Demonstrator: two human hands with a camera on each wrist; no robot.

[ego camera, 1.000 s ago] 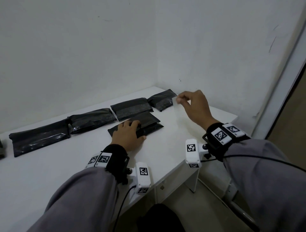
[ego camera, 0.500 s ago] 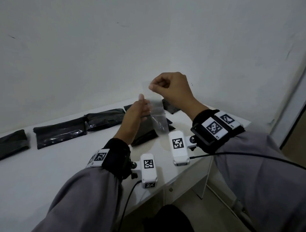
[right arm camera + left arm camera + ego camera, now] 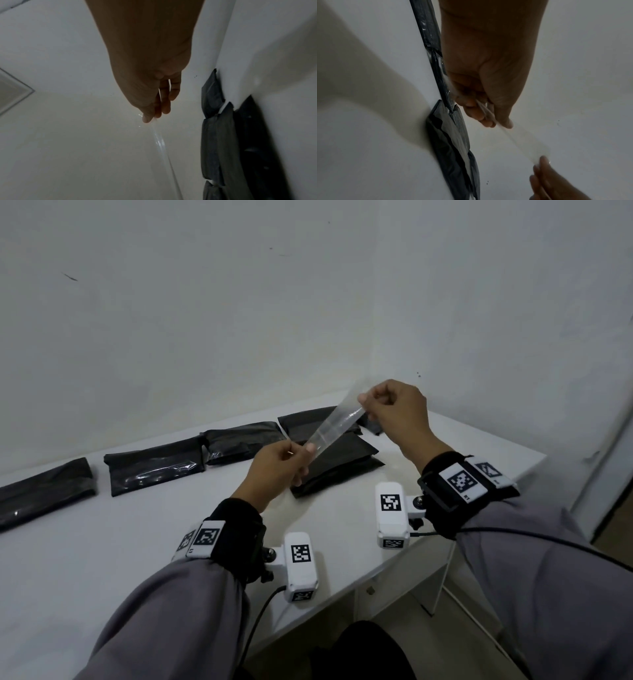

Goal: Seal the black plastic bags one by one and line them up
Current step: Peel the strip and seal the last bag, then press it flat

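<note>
A clear strip of tape (image 3: pixel 334 426) is stretched in the air between my two hands, above the table. My left hand (image 3: pixel 301 453) pinches its lower end, and my right hand (image 3: pixel 368 402) pinches its upper end. In the left wrist view the tape (image 3: pixel 522 139) runs from my left hand (image 3: pixel 494 121) to the fingers of my right. In the right wrist view the tape (image 3: pixel 159 140) hangs from my right hand (image 3: pixel 152 117). Under the hands lies a black plastic bag (image 3: pixel 342 463). Several more black bags (image 3: pixel 154 470) lie in a row along the wall.
The white table (image 3: pixel 85 559) sits in a corner between two white walls. Its front edge (image 3: pixel 394 566) runs diagonally below my wrists. A dark doorway strip (image 3: pixel 613 508) is at the far right.
My left hand left the bag on the table and took the lower end of the tape. Both hands then stretched the strip out slantwise above the bag.
</note>
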